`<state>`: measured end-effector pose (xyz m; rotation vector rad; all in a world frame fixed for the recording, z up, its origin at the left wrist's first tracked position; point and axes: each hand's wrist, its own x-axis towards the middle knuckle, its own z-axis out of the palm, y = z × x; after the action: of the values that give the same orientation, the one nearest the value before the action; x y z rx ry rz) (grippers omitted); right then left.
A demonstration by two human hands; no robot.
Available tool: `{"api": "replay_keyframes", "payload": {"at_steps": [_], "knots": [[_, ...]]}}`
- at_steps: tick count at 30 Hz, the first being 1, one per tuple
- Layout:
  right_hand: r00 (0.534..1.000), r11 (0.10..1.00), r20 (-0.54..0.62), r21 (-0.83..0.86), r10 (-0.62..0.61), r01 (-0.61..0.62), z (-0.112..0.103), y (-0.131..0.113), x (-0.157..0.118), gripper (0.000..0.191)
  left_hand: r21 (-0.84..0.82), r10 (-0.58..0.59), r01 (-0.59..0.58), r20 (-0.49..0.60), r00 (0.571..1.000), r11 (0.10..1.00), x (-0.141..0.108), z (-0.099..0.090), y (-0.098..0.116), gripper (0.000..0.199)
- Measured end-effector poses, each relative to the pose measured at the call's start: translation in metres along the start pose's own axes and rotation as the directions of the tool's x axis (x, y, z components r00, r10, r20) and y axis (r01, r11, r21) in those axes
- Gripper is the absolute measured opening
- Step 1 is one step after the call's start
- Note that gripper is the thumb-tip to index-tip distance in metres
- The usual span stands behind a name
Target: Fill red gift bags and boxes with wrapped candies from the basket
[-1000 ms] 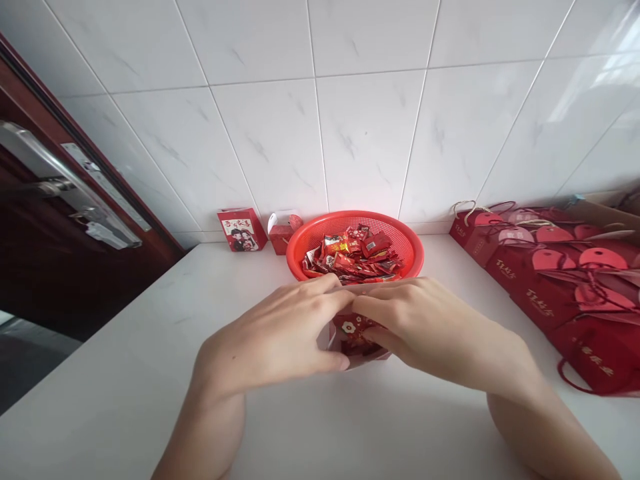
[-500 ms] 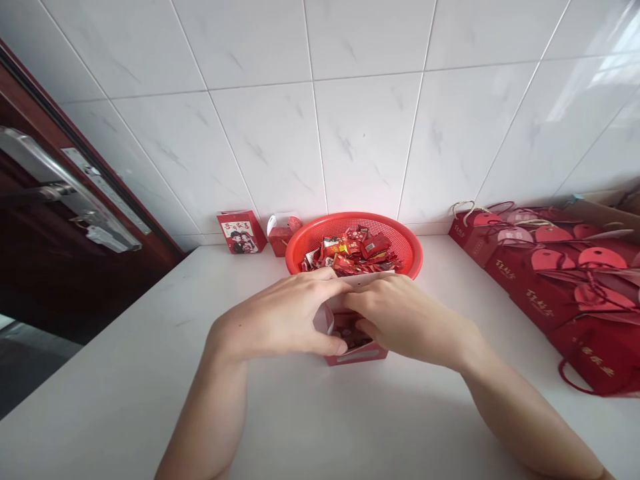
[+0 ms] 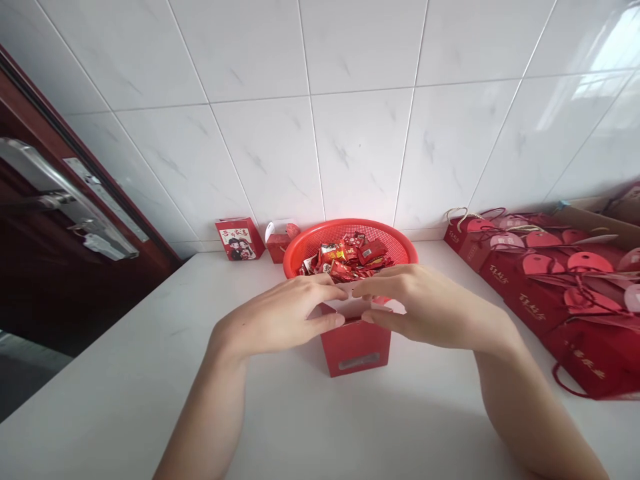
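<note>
A red candy box (image 3: pixel 356 343) stands upright on the white counter (image 3: pixel 360 433), its top open and a small clear window low on its front. My left hand (image 3: pixel 280 310) grips the left side of the rim, thumb at the front edge and fingers over the back flap. At the right side, my right hand (image 3: pixel 433 308) pinches the top in the same way, thumb at the front and fingers behind. Just beyond the box, a red plastic basket (image 3: pixel 403 245) holds several wrapped candies (image 3: pixel 345 255). The box's contents are hidden from this angle.
Several red gift boxes (image 3: pixel 545 293) with cord handles stand in rows at the right. By the tiled wall (image 3: pixel 250 153) are a red box with a printed couple (image 3: pixel 240 240) and a small red box (image 3: pixel 281 243). A dark wooden door (image 3: pixel 45 267) is on the left.
My right hand has come up out of the box to its top edge. The front panel, hidden low before, now shows upright. The view has tilted slightly up.
</note>
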<state>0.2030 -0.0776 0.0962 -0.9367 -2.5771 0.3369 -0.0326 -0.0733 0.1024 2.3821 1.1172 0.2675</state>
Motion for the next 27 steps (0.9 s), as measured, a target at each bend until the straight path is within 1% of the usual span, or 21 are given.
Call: {"api": "replay_keyframes", "payload": {"at_steps": [3,5,8,10,13,15,18,22,24,27], "knots": [[0.997,0.998,-0.049,-0.023,0.057,-0.058,-0.007,0.005,-0.006,0.013,0.046,-0.047,0.046,0.025,0.999,0.998,-0.001,-0.001,-0.001,0.038],[0.991,0.991,-0.045,-0.051,0.125,-0.127,-0.009,0.008,-0.008,0.013,0.09,-0.081,0.078,0.035,0.996,0.993,-0.001,0.0,-0.001,0.04],[0.971,0.965,-0.001,-0.109,0.239,-0.237,-0.01,0.011,-0.007,0.023,0.126,-0.094,0.089,0.038,0.995,0.988,0.001,0.0,-0.002,0.034],[0.961,0.957,0.06,-0.128,0.27,-0.261,-0.008,0.013,-0.002,0.025,0.127,-0.085,0.081,0.026,0.996,0.989,0.005,0.0,-0.003,0.029],[0.954,0.961,0.137,-0.111,0.266,-0.252,-0.004,0.018,0.007,0.014,0.122,-0.059,0.057,0.011,0.998,0.991,0.011,0.0,-0.005,0.02],[0.953,0.963,0.146,-0.092,0.265,-0.253,-0.001,0.023,0.012,0.008,0.133,-0.046,0.045,0.004,0.999,0.99,0.014,0.0,-0.007,0.016],[0.954,0.965,0.144,-0.05,0.263,-0.259,0.002,0.03,0.017,0.008,0.142,-0.065,0.067,-0.02,0.998,0.987,0.016,0.0,-0.009,0.017],[0.96,0.973,0.179,0.047,0.214,-0.226,0.002,0.034,0.021,0.019,0.038,-0.076,0.079,-0.06,0.995,0.996,0.017,0.0,-0.016,0.034],[0.963,0.974,0.192,0.085,0.191,-0.21,0.002,0.035,0.022,0.022,0.015,-0.069,0.069,-0.036,0.997,0.997,0.019,0.0,-0.02,0.032],[0.965,0.974,0.194,0.106,0.178,-0.201,0.003,0.038,0.023,0.023,0.025,-0.061,0.061,0.013,0.998,0.998,0.022,-0.001,-0.025,0.024]]}}
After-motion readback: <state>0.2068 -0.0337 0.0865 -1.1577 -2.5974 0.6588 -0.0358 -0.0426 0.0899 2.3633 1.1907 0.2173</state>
